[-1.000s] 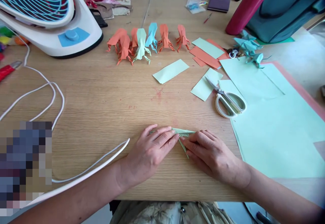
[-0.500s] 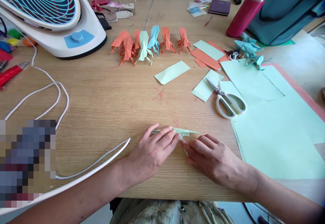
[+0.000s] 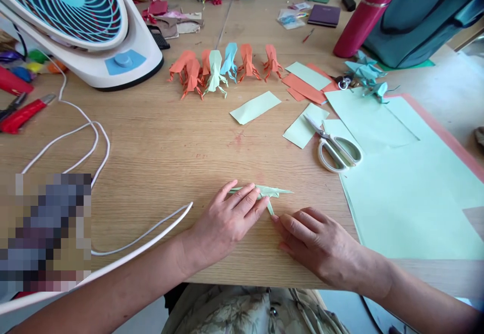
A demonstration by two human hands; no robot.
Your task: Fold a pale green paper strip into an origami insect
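Note:
A folded light-green paper figure (image 3: 270, 191) lies on the table, long and pointed, with a thin strip angled down toward me. The fingers of my left hand (image 3: 234, 218) press it against the tabletop and cover its left part. My right hand (image 3: 315, 243) is closed, its thumb and index finger at the lower tip of the thin strip. Farther back stand several finished paper figures: orange ones (image 3: 247, 61), a pale green one (image 3: 215, 73) and a blue one (image 3: 229, 61).
White-handled scissors (image 3: 336, 153) rest partly on green paper pieces at the right, beside large green sheets (image 3: 408, 198). A fan (image 3: 124, 64) occupies the back left, with a white cord (image 3: 141, 268) running to my left arm. A red bottle (image 3: 365, 18) stands at the back right.
My right fingers have slid down the thin strip toward its tip, uncovering more of it. My left hand still presses the paper. The view has shifted slightly.

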